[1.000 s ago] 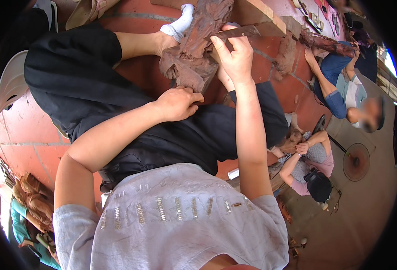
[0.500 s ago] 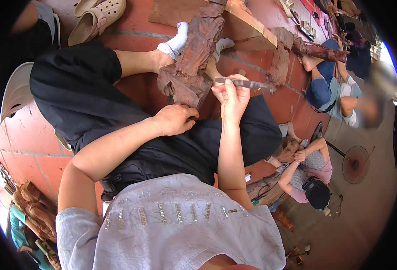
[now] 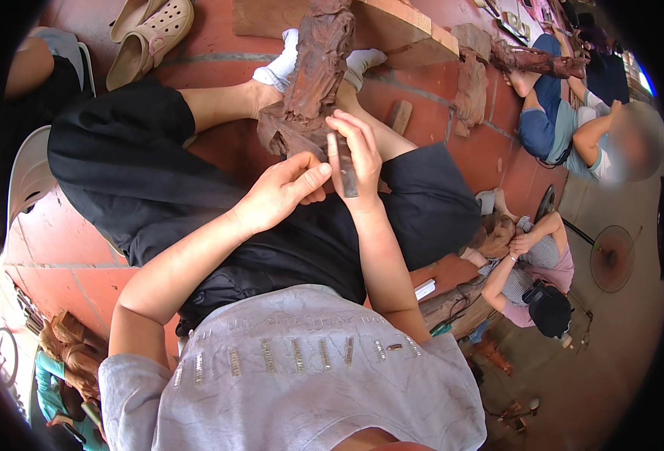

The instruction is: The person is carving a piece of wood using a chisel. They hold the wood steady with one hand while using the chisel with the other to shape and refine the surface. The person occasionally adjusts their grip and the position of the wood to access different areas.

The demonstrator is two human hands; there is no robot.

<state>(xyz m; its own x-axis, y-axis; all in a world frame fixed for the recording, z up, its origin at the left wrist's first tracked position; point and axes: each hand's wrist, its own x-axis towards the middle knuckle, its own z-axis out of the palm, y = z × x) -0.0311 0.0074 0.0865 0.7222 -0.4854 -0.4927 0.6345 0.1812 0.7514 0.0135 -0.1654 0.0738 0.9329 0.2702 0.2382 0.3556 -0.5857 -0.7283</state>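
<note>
Right hand (image 3: 358, 154), just nearside of the dark reddish-brown, rough-carved wooden piece (image 3: 317, 71), has a flat grey metal blade (image 3: 348, 177) held along its fingers, looks like a light grip; left hand (image 3: 283, 192) is curled just beside the blade, can't tell if it's closed on anything. Carved piece runs lengthwise between two white-socked feet (image 3: 281, 66), probably so they can steady it. Thick tan wooden block (image 3: 407, 37) crosses behind its far end, maybe as a prop, contact hidden from here.

The upper edge cuts off the carved wood (image 3: 317, 75), its base partly behind the left fingers (image 3: 300, 162)
</note>
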